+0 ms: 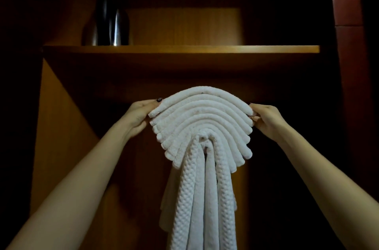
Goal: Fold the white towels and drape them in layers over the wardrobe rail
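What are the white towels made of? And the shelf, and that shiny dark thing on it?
The white towels look like thick soft cloth, probably cotton: fluffy folds, bumpy waffle weave. The shelf looks like smooth wood or wood-look board, orange-brown with faint grain. The dark vessel seems polished metal, with bright streaks, though it's too dim to be sure.

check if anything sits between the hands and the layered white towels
Nothing visible does: the left hand and the right hand each grip the layered towels at the outer edges, in direct contact.
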`<move>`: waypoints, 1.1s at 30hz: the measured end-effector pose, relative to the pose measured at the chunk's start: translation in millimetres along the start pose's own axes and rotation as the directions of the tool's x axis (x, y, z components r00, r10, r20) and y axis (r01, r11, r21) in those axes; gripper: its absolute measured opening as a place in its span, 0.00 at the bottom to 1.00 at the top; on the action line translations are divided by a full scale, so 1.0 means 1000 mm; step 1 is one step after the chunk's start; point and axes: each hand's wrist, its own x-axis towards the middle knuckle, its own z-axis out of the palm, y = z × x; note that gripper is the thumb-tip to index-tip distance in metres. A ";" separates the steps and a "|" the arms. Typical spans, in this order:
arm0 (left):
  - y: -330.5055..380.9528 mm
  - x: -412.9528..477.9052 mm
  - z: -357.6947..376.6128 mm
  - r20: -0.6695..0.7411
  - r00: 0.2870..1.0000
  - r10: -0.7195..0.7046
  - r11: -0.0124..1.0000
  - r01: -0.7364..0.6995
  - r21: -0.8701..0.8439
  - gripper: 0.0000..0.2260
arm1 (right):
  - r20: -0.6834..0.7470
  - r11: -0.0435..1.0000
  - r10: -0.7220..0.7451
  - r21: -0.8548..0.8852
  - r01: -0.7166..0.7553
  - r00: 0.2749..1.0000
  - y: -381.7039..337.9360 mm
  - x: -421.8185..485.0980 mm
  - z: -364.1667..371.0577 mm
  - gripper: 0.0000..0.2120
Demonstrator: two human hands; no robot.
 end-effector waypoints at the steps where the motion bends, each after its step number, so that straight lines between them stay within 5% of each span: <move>1: 0.003 0.000 0.003 -0.032 0.999 0.006 1.000 -0.007 -0.030 0.07 | -0.029 0.999 0.016 0.039 -0.015 0.999 -0.002 0.002 0.001 0.17; 6: 0.012 0.006 0.004 -0.094 0.996 0.000 0.999 -0.004 -0.048 0.10 | -0.043 0.997 0.062 0.039 -0.061 0.997 -0.007 0.001 0.002 0.16; 10: -0.004 -0.002 -0.002 -0.027 0.999 -0.017 0.967 0.023 0.253 0.13 | 0.007 0.977 0.035 -0.209 -0.032 0.999 -0.004 -0.011 0.003 0.19; 14: 0.003 0.003 0.006 -0.030 0.952 0.304 0.704 -0.203 0.680 0.21 | -0.082 0.716 -0.265 -0.684 0.140 0.961 -0.020 -0.014 0.008 0.20; 17: 0.020 0.003 0.030 0.166 0.920 0.355 0.628 -0.366 0.686 0.15 | 0.102 0.551 -0.478 -0.738 0.389 0.872 -0.036 -0.013 0.029 0.15; 19: 0.022 0.000 0.047 0.302 0.902 0.308 0.622 -0.431 0.654 0.13 | 0.327 0.428 -0.446 -0.740 0.519 0.833 -0.042 -0.013 0.047 0.17; 21: 0.014 0.005 0.056 0.356 0.877 0.322 0.595 -0.480 0.645 0.13 | 0.439 0.410 -0.325 -0.733 0.543 0.838 -0.039 -0.010 0.060 0.21; 33: 0.011 0.000 0.060 0.368 0.893 0.258 0.293 -0.435 0.851 0.27 | 0.326 0.396 -0.242 -0.827 0.400 0.914 -0.024 -0.022 0.057 0.26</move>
